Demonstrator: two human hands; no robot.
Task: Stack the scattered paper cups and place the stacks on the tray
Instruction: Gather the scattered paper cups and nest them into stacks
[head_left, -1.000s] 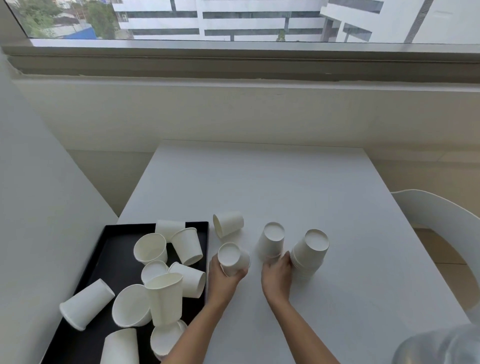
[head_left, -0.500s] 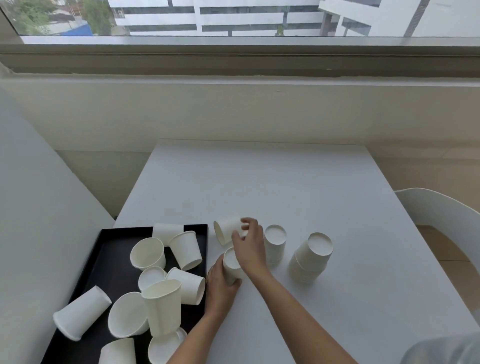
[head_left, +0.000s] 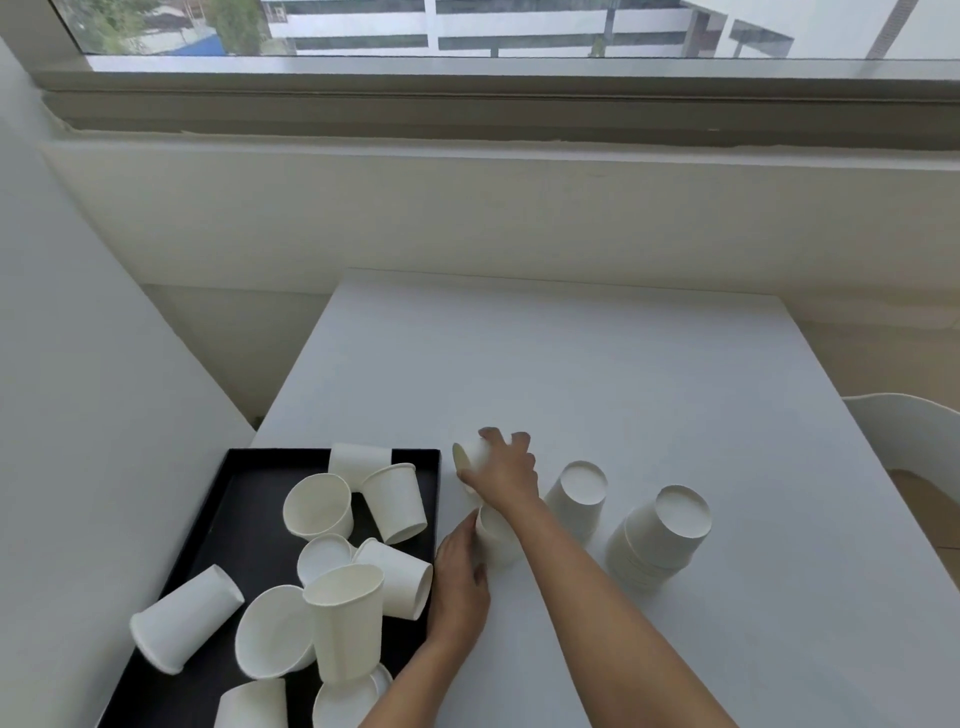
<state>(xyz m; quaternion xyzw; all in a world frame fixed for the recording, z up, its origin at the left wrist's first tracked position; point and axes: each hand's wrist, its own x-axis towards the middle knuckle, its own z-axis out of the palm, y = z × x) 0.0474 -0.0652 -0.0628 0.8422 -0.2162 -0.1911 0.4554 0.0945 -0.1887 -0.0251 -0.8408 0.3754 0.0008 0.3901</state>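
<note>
Cups are found in two groups. On the white table (head_left: 571, 364), a side-lying cup (head_left: 467, 457) is gripped from above by the right hand (head_left: 504, 475), its fingers curled over the wall and the thumb set on the near side. Just nearer the camera, an inverted cup (head_left: 496, 538) is held by the left hand (head_left: 460, 582). The fingers are wrapped round its left wall, though part of that grip is hidden by the right forearm (head_left: 582, 577), which crosses above it. Further right, a lone cup (head_left: 579, 493) and a stack (head_left: 660, 535), both base up, are touched by neither hand. The black tray (head_left: 249, 519) at the left is littered with loose cups (head_left: 395, 501) (upright, tipped and overturned alike).

Several failures can be foreseen:
- **Dented wall:** thin paper could be dented if the side-lying cup is pinched too hard, and a dented wall would probably not nest cleanly.
- **Caught rim:** that cup would have to be turned mouth down before being lowered. If it is brought in tilted, its rim could catch and the inverted cup could be pushed over.
- **Sweeping forearm:** because the arms are crossed, the lone cup (or even the stack) could be swept aside as the right forearm is drawn back.
- **Crowded tray:** little bare tray is left, so a stack set among the loose cups might be toppled.
</note>
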